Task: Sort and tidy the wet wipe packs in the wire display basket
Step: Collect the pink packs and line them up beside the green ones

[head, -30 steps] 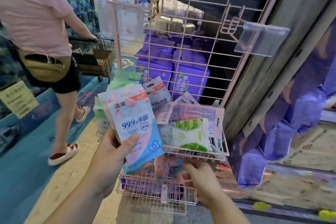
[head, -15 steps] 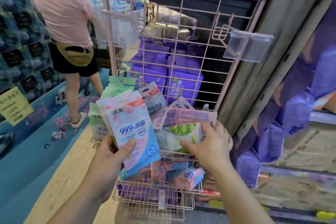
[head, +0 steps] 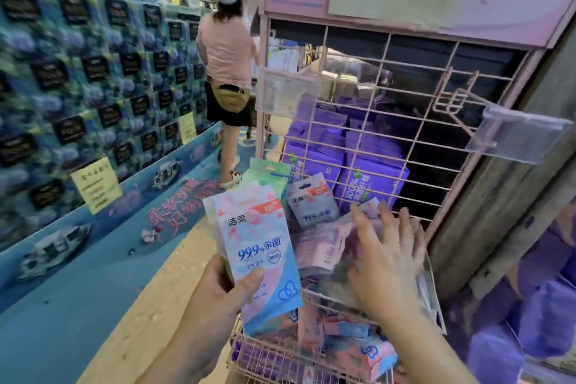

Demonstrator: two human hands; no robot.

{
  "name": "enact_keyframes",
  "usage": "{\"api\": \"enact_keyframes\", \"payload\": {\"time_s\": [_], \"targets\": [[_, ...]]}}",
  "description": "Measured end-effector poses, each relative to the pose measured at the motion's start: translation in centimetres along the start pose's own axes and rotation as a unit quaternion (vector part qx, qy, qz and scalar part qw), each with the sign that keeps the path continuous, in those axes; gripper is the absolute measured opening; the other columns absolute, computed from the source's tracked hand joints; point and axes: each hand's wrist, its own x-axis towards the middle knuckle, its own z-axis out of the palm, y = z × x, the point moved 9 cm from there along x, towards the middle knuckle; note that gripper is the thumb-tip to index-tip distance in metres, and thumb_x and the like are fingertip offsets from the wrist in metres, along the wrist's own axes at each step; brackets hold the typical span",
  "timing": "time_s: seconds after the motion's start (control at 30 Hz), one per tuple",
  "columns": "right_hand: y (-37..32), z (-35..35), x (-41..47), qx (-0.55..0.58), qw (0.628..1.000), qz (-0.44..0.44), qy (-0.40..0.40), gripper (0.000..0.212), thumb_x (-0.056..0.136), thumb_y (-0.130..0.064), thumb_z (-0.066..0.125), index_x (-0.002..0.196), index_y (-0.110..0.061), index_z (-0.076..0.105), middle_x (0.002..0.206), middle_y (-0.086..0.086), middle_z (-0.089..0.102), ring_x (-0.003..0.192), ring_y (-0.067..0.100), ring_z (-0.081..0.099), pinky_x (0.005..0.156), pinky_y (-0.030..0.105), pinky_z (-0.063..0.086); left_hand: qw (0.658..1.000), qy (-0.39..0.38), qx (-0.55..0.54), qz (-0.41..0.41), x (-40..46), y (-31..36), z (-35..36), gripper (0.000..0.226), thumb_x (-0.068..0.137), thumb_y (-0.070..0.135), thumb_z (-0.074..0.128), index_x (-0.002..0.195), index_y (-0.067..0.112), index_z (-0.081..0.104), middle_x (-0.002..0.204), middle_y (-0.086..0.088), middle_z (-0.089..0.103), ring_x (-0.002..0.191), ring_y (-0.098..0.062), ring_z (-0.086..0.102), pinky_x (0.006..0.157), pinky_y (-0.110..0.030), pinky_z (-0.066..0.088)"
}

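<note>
My left hand (head: 215, 290) grips a stack of pink-and-blue wet wipe packs (head: 258, 252) upright, in front of the left end of the pink wire basket (head: 343, 296). Green packs (head: 268, 171) stand behind that stack. Another pink-and-blue pack (head: 313, 203) leans upright in the basket. My right hand (head: 385, 259) hovers with spread fingers over blurred pale purple packs (head: 321, 246) lying flat in the basket; contact is unclear. A lower wire basket (head: 280, 358) holds more pink-and-blue packs (head: 361, 349).
A pink wire rack panel (head: 389, 97) rises behind the baskets, with a clear tag holder (head: 517, 137) on a hook. Purple boxes (head: 371, 181) sit behind the grid. A person in a pink shirt (head: 229, 56) stands in the aisle. Blue stacked goods (head: 87, 81) line the left.
The view tilted upward. My right hand rose from the lower basket to the upper one and now spreads over the flat packs. My left hand keeps its stack.
</note>
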Motion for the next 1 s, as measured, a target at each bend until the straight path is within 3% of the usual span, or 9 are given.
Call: {"api": "enact_keyframes", "payload": {"time_s": [0.13, 0.27, 0.37, 0.4, 0.47, 0.53, 0.67, 0.8, 1.0], "targets": [[-3.4, 1.7, 1.3, 0.023, 0.996, -0.073, -0.038, 0.064, 0.039, -0.018, 0.070, 0.099, -0.040, 0.067, 0.120, 0.012, 0.064, 0.120, 0.038, 0.050, 0.101, 0.053, 0.020, 1.000, 0.001, 0.002, 0.002, 0.0, 0.6, -0.5, 0.046, 0.072, 0.020, 0.070, 0.116, 0.017, 0.058, 0.112, -0.006, 0.072, 0.104, -0.024, 0.068, 0.093, -0.048, 0.051], [-2.7, 2.1, 2.4, 0.103, 0.989, -0.045, -0.095, 0.034, 0.049, -0.032, 0.087, 0.079, -0.038, 0.072, 0.103, -0.002, 0.070, 0.114, 0.028, 0.057, 0.105, 0.042, 0.015, 1.000, -0.002, -0.022, 0.005, 0.0, 1.1, -1.3, 0.041, 0.075, 0.016, 0.066, 0.116, 0.017, 0.059, 0.112, -0.005, 0.072, 0.104, -0.024, 0.068, 0.092, -0.045, 0.051], [-1.4, 0.4, 3.6, 0.282, 0.944, 0.053, -0.166, 0.032, 0.063, -0.040, 0.085, 0.069, -0.021, 0.060, 0.066, -0.008, 0.062, 0.070, 0.015, 0.059, 0.078, 0.028, 0.043, 0.998, -0.004, -0.055, 0.010, -0.2, 1.3, -1.5, 0.047, 0.069, 0.028, 0.071, 0.113, 0.019, 0.060, 0.110, -0.002, 0.073, 0.100, -0.020, 0.070, 0.083, -0.036, 0.053], [-1.0, -0.3, 3.9, 0.348, 0.918, 0.087, -0.170, 0.032, 0.065, -0.036, 0.085, 0.074, -0.020, 0.058, 0.064, -0.007, 0.063, 0.062, 0.014, 0.058, 0.067, 0.024, 0.046, 0.998, -0.010, -0.060, 0.014, -0.3, 1.4, -1.4, 0.059, 0.062, 0.037, 0.080, 0.114, 0.019, 0.060, 0.109, -0.002, 0.074, 0.098, -0.019, 0.071, 0.077, -0.032, 0.056], [-0.2, -1.4, 4.5, 0.431, 0.877, 0.141, -0.156, 0.038, 0.066, -0.028, 0.085, 0.091, -0.023, 0.057, 0.070, -0.005, 0.069, 0.059, 0.011, 0.062, 0.064, 0.030, 0.053, 0.998, -0.033, -0.057, 0.021, -0.2, 1.6, -0.8, 0.093, 0.036, 0.052, 0.091, 0.116, 0.018, 0.059, 0.110, -0.002, 0.074, 0.098, -0.019, 0.071, 0.070, -0.026, 0.058], [0.3, -1.9, 4.9, 0.458, 0.862, 0.161, -0.145, 0.043, 0.067, -0.024, 0.085, 0.096, -0.026, 0.055, 0.067, -0.007, 0.067, 0.053, 0.004, 0.060, 0.062, 0.035, 0.055, 0.997, -0.059, -0.055, 0.021, 0.0, 1.8, 0.2, 0.105, 0.027, 0.054, 0.092, 0.119, 0.017, 0.057, 0.112, -0.003, 0.073, 0.100, -0.021, 0.070, 0.070, -0.025, 0.059], [0.0, -2.0, 5.2, 0.462, 0.861, 0.139, -0.159, 0.047, 0.069, -0.023, 0.084, 0.103, -0.028, 0.053, 0.066, -0.009, 0.063, 0.050, -0.003, 0.057, 0.054, 0.025, 0.048, 0.990, -0.134, -0.049, 0.017, 0.0, 2.7, 3.4, 0.088, 0.035, 0.042, 0.094, 0.114, 0.021, 0.061, 0.111, -0.004, 0.073, 0.099, -0.021, 0.071, 0.069, -0.026, 0.058], [-0.8, -1.7, 4.9, 0.489, 0.846, 0.109, -0.184, 0.043, 0.077, -0.013, 0.076, 0.110, -0.031, 0.054, 0.056, -0.012, 0.061, 0.048, 0.002, 0.050, 0.049, 0.023, 0.044, 0.984, -0.170, -0.010, 0.043, 0.7, 4.0, 6.6, 0.051, 0.068, 0.004, 0.075, 0.113, 0.018, 0.056, 0.100, 0.006, 0.076, 0.090, -0.010, 0.072, 0.067, -0.019, 0.055], [-1.5, -2.3, 5.0, 0.522, 0.817, 0.110, -0.218, 0.036, 0.087, -0.002, 0.063, 0.109, -0.029, 0.053, 0.045, -0.006, 0.054, 0.040, 0.005, 0.042, 0.038, 0.017, 0.037, 0.982, -0.163, 0.046, 0.081, 1.9, 4.0, 6.6, 0.058, 0.066, 0.024, 0.077, 0.118, 0.016, 0.054, 0.119, -0.009, 0.068, 0.105, -0.015, 0.066, 0.089, -0.032, 0.054]]}}
